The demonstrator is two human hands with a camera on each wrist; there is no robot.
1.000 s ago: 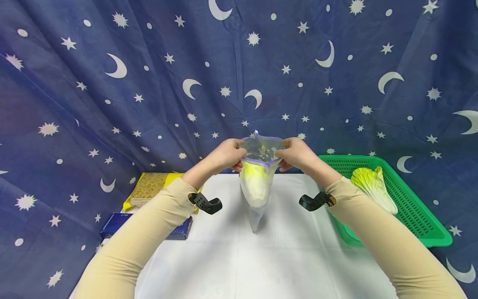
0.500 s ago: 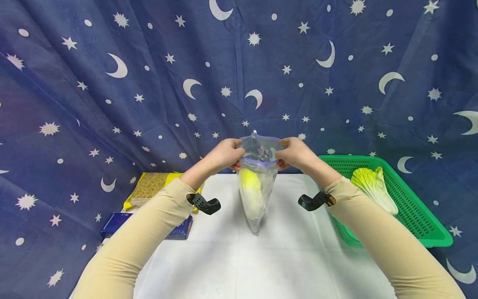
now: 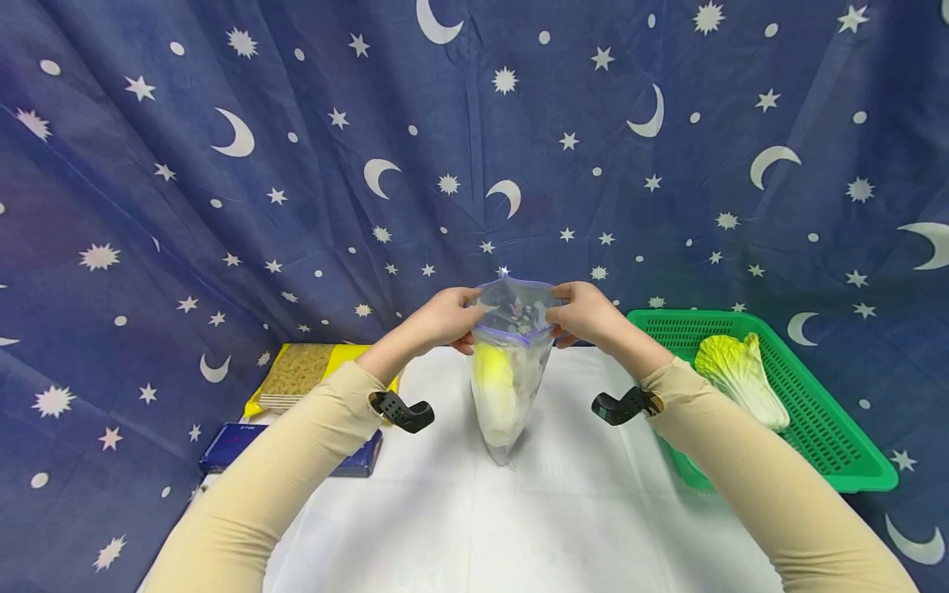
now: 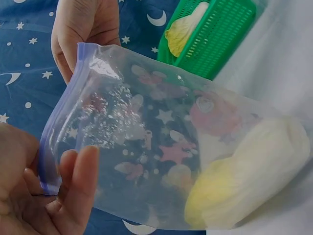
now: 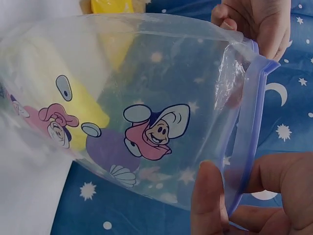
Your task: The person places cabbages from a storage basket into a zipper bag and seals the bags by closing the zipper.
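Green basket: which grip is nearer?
Right. The right grip holds the bag, left of the green basket; the left grip holds the bag's opposite side, farther left.

Site type: curtained workstation; the room beyond cannot be determined. Indicators: a blue curtain point(image 3: 474, 107) printed with moons and stars screens the rear and both sides of a white-covered bench point(image 3: 474, 527); black brackets point(image 3: 400, 411) are worn at the wrists.

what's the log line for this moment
left hand: grips bag; right hand: grips bag; bag: open, cabbage inside; basket: another cabbage
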